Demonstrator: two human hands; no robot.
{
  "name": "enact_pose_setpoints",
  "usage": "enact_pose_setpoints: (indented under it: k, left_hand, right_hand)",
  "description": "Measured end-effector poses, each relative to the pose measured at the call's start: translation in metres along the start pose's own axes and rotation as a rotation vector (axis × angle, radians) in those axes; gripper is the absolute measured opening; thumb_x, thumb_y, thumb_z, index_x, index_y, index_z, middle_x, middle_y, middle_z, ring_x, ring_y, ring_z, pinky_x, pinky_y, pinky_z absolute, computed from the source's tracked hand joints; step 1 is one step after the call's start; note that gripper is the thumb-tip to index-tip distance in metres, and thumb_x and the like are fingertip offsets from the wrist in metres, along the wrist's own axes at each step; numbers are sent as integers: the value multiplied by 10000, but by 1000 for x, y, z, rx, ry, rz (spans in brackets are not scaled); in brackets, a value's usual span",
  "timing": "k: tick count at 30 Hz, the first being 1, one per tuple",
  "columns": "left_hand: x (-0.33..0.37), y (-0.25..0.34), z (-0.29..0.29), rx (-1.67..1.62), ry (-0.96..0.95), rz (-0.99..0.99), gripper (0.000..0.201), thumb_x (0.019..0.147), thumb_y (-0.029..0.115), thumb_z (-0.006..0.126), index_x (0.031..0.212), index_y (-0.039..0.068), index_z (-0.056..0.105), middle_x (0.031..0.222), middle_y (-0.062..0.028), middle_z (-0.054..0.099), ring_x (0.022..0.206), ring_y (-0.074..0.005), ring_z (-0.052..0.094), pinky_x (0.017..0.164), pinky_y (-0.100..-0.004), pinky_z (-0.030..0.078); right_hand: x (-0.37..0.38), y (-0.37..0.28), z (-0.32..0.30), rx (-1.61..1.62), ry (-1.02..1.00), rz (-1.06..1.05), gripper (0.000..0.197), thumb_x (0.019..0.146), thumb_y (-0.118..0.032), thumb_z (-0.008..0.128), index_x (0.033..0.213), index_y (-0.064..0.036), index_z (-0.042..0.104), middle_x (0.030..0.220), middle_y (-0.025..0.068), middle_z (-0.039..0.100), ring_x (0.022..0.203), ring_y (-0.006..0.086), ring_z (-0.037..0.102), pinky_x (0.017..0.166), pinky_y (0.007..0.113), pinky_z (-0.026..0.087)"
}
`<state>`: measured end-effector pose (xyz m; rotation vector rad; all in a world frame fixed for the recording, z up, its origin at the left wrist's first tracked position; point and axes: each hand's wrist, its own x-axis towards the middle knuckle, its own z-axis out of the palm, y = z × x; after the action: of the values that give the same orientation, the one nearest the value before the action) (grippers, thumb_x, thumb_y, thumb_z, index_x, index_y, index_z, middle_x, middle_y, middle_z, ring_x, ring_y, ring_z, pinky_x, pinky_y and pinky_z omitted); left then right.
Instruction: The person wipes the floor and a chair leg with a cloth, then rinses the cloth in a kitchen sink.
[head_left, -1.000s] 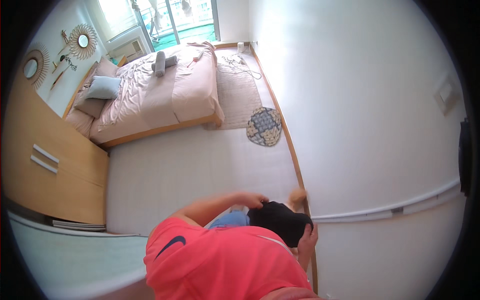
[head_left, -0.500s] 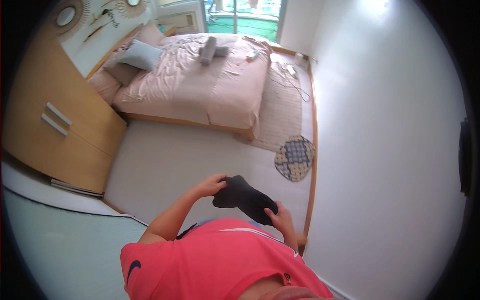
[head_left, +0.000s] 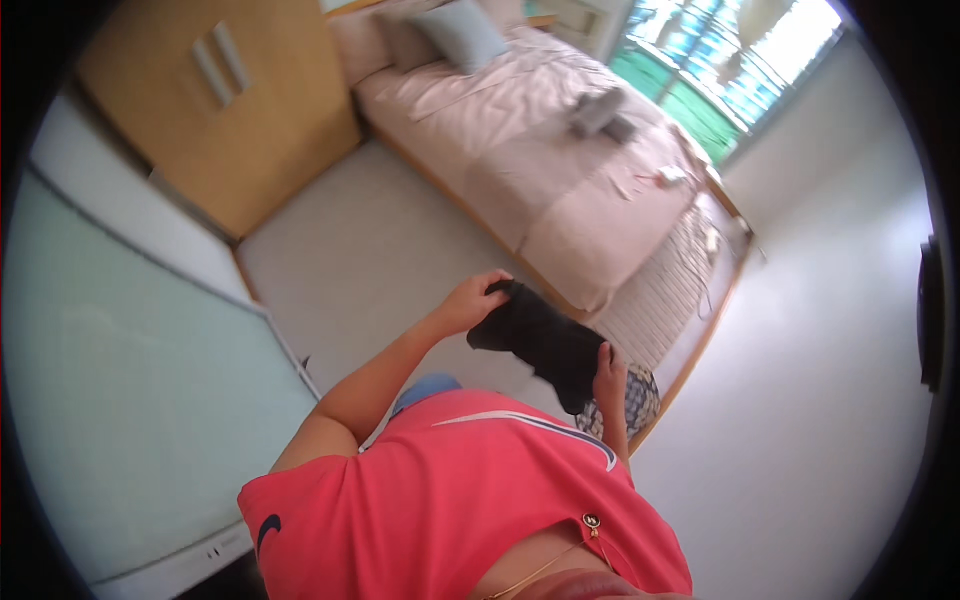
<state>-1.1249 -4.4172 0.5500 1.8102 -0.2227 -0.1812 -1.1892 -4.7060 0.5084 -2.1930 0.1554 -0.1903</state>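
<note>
A soft black piece of cloth point(head_left: 540, 335) is stretched between my two hands in front of my body. Its exact kind does not show. My left hand point(head_left: 478, 303) grips its upper left end, with the fingers curled over the edge. At the opposite end, my right hand point(head_left: 610, 376) pinches the cloth with the thumb on top. The cloth sags a little in the middle, and its lower right corner hangs over a round patterned mat point(head_left: 642, 402) on the floor.
Ahead stands a bed point(head_left: 560, 170) with pink bedding, a grey pillow point(head_left: 462, 36) and grey rolled items point(head_left: 600, 113). A wooden wardrobe point(head_left: 270, 120) is at the left, beside a frosted glass panel point(head_left: 150, 380). A white wall point(head_left: 800, 400) runs along my right; cables lie on the ribbed rug point(head_left: 650, 310).
The view has turned, so the bed now sits further right and tilted. Both hands still hold the black cloth, which looks more spread out.
</note>
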Motion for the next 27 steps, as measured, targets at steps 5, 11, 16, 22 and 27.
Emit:
enact_pose_setpoints:
  k: [5,11,16,22,27]
  left_hand:
    - [25,-74,-66,314,319,-93,271,851,142,537,1110,60,553,896,-100,640,803,-193,592,752,-317,455]
    - [39,-165,-150,200,-55,-542,478,804,194,581,1259,96,470,980,-215,621,789,-344,626,749,-388,481]
    - [135,-142,-112,344,-578,-306,537,793,204,624,1296,116,456,1071,-184,604,878,-317,614,796,-380,479]
    - [245,-98,32,393,-974,-67,490,860,231,580,1308,86,442,1153,-177,575,1015,-297,580,869,-375,466]
    - [314,-81,168,486,-996,57,476,865,256,558,1291,72,452,1126,-200,580,1020,-317,575,869,-374,458]
  right_hand:
    - [89,-56,68,176,-300,-58,348,930,-322,507,947,18,577,754,150,603,682,227,536,665,353,433]
    - [146,-115,123,136,-582,11,381,901,-352,548,922,28,563,738,205,570,655,219,529,649,353,440]
    - [153,-89,50,204,-276,126,368,910,-334,538,1022,14,578,845,178,616,798,224,584,735,327,451]
    - [158,-62,-61,260,42,250,314,920,-257,537,1106,-5,540,875,133,618,819,200,573,760,302,446]
    - [171,-21,-191,224,213,237,215,919,-179,544,1047,-6,543,798,62,577,743,108,509,684,267,433]
